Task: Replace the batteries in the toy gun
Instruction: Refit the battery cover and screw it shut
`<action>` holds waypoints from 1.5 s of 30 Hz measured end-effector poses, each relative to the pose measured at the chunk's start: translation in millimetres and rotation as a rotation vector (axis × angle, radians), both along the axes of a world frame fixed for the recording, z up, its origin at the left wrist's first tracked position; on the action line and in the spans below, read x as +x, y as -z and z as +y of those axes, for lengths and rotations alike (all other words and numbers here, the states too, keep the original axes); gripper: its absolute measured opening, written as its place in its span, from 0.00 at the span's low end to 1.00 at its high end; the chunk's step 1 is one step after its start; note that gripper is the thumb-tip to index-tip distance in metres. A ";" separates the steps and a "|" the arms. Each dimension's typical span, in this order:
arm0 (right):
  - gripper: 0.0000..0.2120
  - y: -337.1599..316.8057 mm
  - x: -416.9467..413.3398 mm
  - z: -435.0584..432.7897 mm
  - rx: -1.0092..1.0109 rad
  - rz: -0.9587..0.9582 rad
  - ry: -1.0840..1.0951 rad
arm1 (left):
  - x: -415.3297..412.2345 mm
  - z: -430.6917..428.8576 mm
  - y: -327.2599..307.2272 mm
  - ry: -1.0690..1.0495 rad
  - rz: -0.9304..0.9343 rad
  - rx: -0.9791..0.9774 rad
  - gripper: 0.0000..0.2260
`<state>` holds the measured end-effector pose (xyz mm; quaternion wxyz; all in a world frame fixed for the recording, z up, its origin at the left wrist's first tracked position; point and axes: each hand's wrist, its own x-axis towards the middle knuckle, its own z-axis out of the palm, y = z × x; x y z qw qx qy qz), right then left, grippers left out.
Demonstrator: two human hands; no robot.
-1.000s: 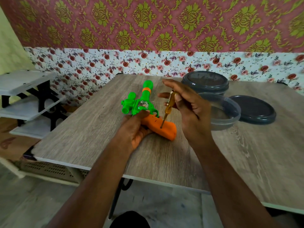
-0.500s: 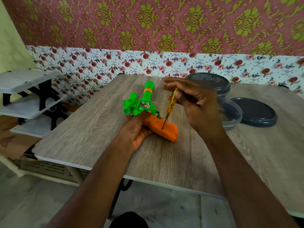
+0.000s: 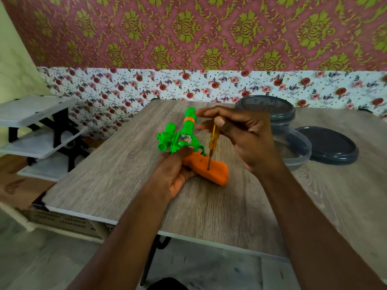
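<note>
A green toy gun (image 3: 184, 135) with an orange grip (image 3: 213, 171) lies on its side on the wooden table (image 3: 117, 176), barrel pointing away from me. My left hand (image 3: 174, 170) grips the gun where the green body meets the orange grip, thumb on top. My right hand (image 3: 240, 135) pinches a screwdriver (image 3: 213, 141) with a yellow see-through handle, held nearly upright. Its metal tip stands on the orange grip near the trigger guard. The screw itself is too small to make out.
A clear plastic container (image 3: 297, 149) stands right of my right hand, with a dark-lidded container (image 3: 266, 108) behind it and a loose dark lid (image 3: 328, 145) beside it. A white shelf rack (image 3: 35, 130) stands left of the table. The table's front edge is close to me.
The screwdriver stays on the orange grip while my right hand's fingers have shifted around its handle. The left hand and gun have not moved; the camera has drifted slightly.
</note>
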<state>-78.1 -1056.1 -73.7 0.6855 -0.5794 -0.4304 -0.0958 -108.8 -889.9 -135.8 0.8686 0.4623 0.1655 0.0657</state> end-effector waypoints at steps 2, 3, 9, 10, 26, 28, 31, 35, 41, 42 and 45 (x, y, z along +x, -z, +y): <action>0.15 2.1 -0.4 -4.5 0.054 0.076 -0.025 | 0.2 -0.2 -1.1 0.003 0.003 -0.006 0.17; 0.17 2.9 -0.3 -5.5 0.070 0.083 -0.010 | 0.1 0.0 -1.1 0.006 0.000 -0.010 0.17; 0.12 7.5 2.7 -5.0 0.050 0.022 0.048 | -1.5 -0.2 -0.9 0.016 -0.007 -0.008 0.17; 0.12 7.6 2.7 -5.5 0.042 0.030 0.022 | -1.7 0.0 -1.0 0.015 -0.008 -0.004 0.16; 0.13 4.6 -2.1 -8.6 -0.061 -0.036 0.052 | -4.0 -0.5 -3.7 0.022 -0.011 -0.013 0.17; 0.11 6.0 -2.0 -6.9 -0.069 -0.075 0.122 | -3.8 -1.4 -3.5 0.024 -0.015 -0.015 0.18; 0.09 8.1 -0.5 -5.0 -0.114 -0.193 0.264 | -4.2 -1.3 -4.0 0.024 -0.011 -0.013 0.17; 0.10 5.6 -2.9 -5.5 -0.071 -0.176 0.193 | -4.1 -1.7 -3.6 0.021 -0.010 -0.024 0.17; 0.14 6.9 -0.1 -6.4 -0.056 -0.179 0.308 | -4.3 -1.6 -3.9 0.027 -0.021 -0.060 0.15; 0.14 7.2 -0.5 -5.8 -0.072 -0.206 0.343 | -4.1 -1.5 -3.6 0.025 -0.021 -0.059 0.15; 0.11 6.6 -2.6 -5.9 -0.100 -0.230 0.293 | -2.8 0.1 -1.6 0.018 -0.004 -0.034 0.16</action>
